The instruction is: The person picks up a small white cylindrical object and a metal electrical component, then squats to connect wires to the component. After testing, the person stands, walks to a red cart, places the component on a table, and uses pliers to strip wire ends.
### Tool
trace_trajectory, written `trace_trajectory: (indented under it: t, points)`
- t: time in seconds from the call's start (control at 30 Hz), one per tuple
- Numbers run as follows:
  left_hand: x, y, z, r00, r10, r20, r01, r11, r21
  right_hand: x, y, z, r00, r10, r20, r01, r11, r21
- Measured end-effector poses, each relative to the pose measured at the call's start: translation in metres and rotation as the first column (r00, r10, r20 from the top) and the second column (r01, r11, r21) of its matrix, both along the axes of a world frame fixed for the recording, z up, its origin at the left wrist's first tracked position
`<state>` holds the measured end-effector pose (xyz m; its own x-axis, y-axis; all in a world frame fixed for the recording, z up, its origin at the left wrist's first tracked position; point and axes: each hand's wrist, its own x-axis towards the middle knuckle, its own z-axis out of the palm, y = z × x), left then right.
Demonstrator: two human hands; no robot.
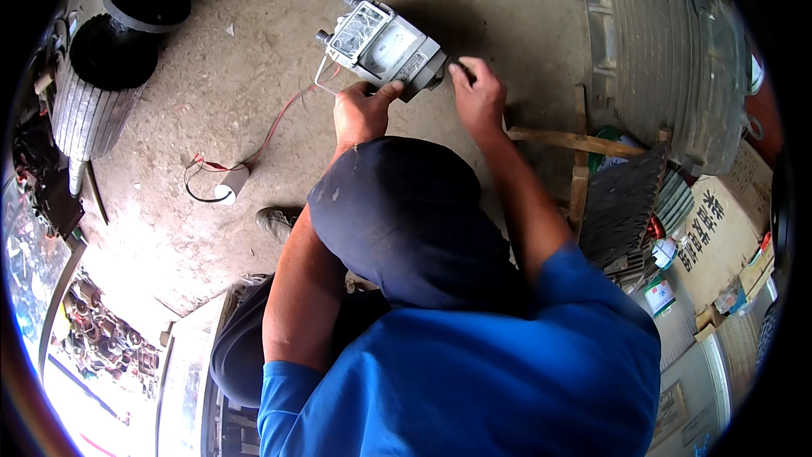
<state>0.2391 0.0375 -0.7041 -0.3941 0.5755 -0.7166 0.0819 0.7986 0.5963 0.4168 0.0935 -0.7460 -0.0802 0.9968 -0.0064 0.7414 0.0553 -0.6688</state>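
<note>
Grey, box-shaped dial instrument (pixel 387 47) with a glassy lid, at the upper middle of the view, its two black knobs (pixel 323 35) toward the upper left; cannot tell whether resting on the dusty concrete floor (pixel 279 25) or lifted off

Gripped at the near edge by the left hand (pixel 364 112), thumb pressed on the casing, other fingers curled against the side and mostly hidden

Just beside the right end, the right hand (pixel 480 91), bent at the wrist, fingers curled, thumb and forefinger close to a small dark part (pixel 436 79); cannot tell whether pinching it

Both bare forearms angled upward from bright blue short sleeves (pixel 584 288), on either side of a rounded bulk of dark navy cloth (pixel 406 220), blocking the view between

Left of the casing, a slim red cable (pixel 279 121), trailing down to a white cylinder (pixel 233 181) on the floor

Farther left, black round flanges (pixel 114 51) and a ribbed grey casing with a shaft (pixel 97 123)

Right of the right forearm, crossed wooden slats (pixel 541 134) and a dark jagged-edged sheet (pixel 619 207); beyond, a large ribbed grey panel (pixel 668 68) and a pale brown carton (pixel 719 233), well apart from both hands
</note>
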Motion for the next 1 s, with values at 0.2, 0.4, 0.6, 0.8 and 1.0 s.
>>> trace_trajectory:
  t: [0.2, 0.4, 0.6, 0.8, 1.0]
  points:
    - [0.002, 0.002, -0.003, 1.000, -0.012, 0.014, 0.012, 1.000, 0.006, -0.014, -0.058, -0.073, 0.957, 0.203, 0.208, -0.141, 0.950, -0.278]
    - [-0.002, -0.001, -0.003, 1.000, 0.010, 0.012, -0.010, 1.000, -0.003, -0.004, -0.021, 0.026, 0.991, 0.038, -0.131, -0.065, 0.977, -0.202]
    - [0.002, 0.003, -0.003, 1.000, -0.016, 0.003, 0.016, 1.000, 0.022, -0.008, -0.035, -0.071, 0.964, 0.076, 0.254, 0.022, 0.933, -0.360]
    - [-0.003, 0.000, -0.004, 0.999, 0.022, 0.024, -0.022, 1.000, -0.002, -0.010, -0.035, 0.038, 0.979, 0.104, -0.174, -0.173, 0.879, -0.445]
    - [0.002, 0.000, -0.006, 1.000, -0.001, 0.001, 0.001, 1.000, 0.029, 0.002, -0.005, -0.054, 0.986, 0.066, 0.152, -0.044, 0.989, -0.141]
